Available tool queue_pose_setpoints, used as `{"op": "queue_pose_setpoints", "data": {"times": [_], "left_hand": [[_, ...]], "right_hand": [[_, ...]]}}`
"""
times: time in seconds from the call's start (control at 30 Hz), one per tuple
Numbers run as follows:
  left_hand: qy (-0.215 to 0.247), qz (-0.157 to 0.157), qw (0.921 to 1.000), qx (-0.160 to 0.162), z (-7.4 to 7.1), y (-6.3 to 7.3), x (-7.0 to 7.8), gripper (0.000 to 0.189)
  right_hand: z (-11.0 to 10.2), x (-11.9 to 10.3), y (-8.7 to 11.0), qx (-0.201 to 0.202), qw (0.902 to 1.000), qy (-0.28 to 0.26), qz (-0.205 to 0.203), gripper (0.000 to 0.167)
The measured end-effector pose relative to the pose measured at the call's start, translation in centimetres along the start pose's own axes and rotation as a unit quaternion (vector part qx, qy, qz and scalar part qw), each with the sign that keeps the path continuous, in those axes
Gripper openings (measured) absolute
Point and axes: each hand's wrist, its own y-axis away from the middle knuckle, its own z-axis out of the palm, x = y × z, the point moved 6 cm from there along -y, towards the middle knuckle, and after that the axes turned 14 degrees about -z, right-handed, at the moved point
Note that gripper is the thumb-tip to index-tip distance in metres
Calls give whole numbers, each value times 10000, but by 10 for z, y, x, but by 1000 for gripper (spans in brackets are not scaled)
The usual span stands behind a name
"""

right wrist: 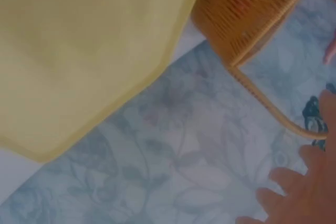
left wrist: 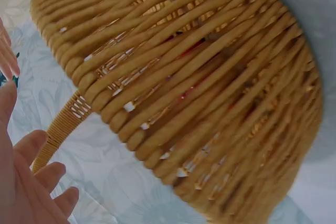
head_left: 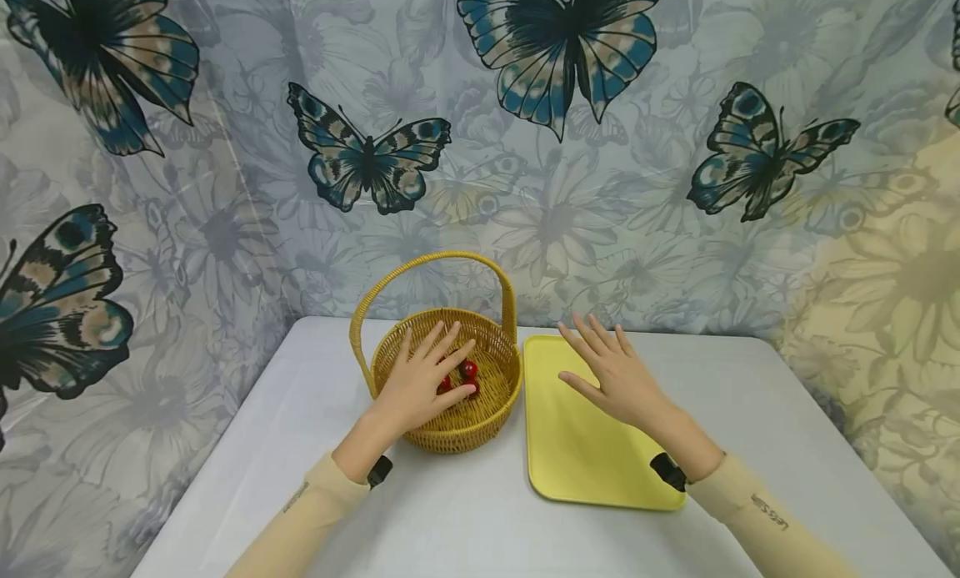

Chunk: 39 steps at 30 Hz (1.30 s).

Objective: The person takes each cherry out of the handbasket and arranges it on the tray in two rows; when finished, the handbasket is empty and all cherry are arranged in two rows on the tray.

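A round wicker basket (head_left: pixel 491 411) with a tall arched handle stands on the table, left of centre. Several shiny red fruits, perhaps cherries (head_left: pixel 468 369), lie inside it, partly hidden by my left hand. That left hand (head_left: pixel 422 379) is spread above the basket with nothing in its fingers; the left wrist view shows the hand (left wrist: pixel 31 182) beside the woven wall (left wrist: pixel 199 98). My right hand (head_left: pixel 618 379), fingers also spread, hovers over a yellow tray (head_left: pixel 585 461) and holds nothing. In the right wrist view its fingers appear apart from the tray (right wrist: pixel 89 51).
The white table (head_left: pixel 465 528) bears the basket and, close to its right, the tray. Behind and at the sides hangs a cloth (head_left: pixel 555 219) printed with butterflies and flowers. Each wrist wears a black band, and beige sleeves cover the forearms.
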Motion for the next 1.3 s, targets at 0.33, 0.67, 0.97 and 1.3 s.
{"op": "queue_pose_setpoints", "data": {"times": [0.33, 0.67, 0.97, 1.3], "left_hand": [[752, -425, 9954, 412, -5, 30, -18, 63], [1691, -702, 9752, 1243, -17, 64, -34, 60], [2154, -1067, 9618, 1313, -12, 89, -48, 57], [2730, -1757, 9400, 1049, -4, 106, -65, 55]], "right_hand": [[5, -21, -21, 468, 9964, -421, -563, 65], [23, -37, -39, 328, 9844, -1517, -826, 55], [38, -46, -59, 18, 9783, -1965, -650, 52], [52, -46, -74, -332, 9720, -2269, -506, 50]]}}
